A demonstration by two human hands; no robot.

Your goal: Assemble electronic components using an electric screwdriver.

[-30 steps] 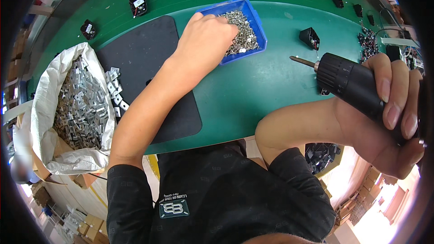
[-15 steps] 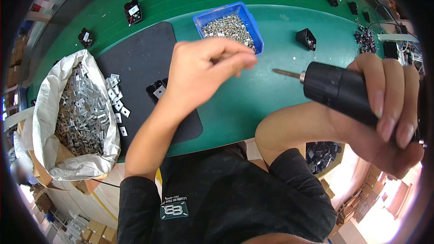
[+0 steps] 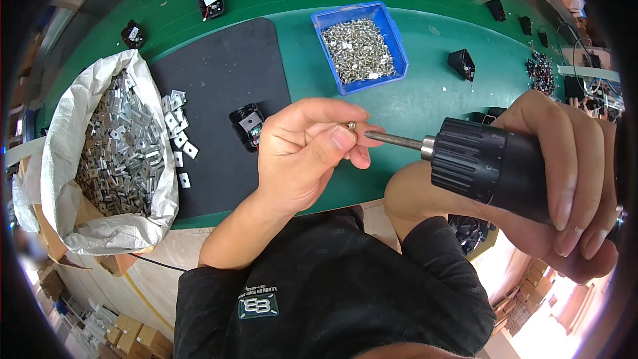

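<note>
Between thumb and fingertips, my left hand [image 3: 299, 149] pinches a small silvery screw [image 3: 351, 125]. A black electric screwdriver [image 3: 495, 159] lies in the grip of my right hand [image 3: 571, 179], its bit pointing left with the tip close to the screw. Whether tip and screw touch, I cannot tell. Beyond my hands stands a blue bin [image 3: 403, 70] full of loose screws [image 3: 359, 50]. Just left of my left hand, a black housing [image 3: 246, 126] with a metal plate in it rests on the dark mat [image 3: 219, 60], partly covered by the hand.
A white woven sack [image 3: 56, 179] of metal plates stands at the left, with several loose plates [image 3: 178, 123] beside it. More black housings [image 3: 461, 64] are spread over the green table [image 3: 425, 40] and beyond. Small dark parts [image 3: 541, 70] lie heaped at the far right.
My left hand has turned and now shows a screw at its fingertips, near the driver bit. The driver has come slightly left and down. The whole view has shifted a little.
</note>
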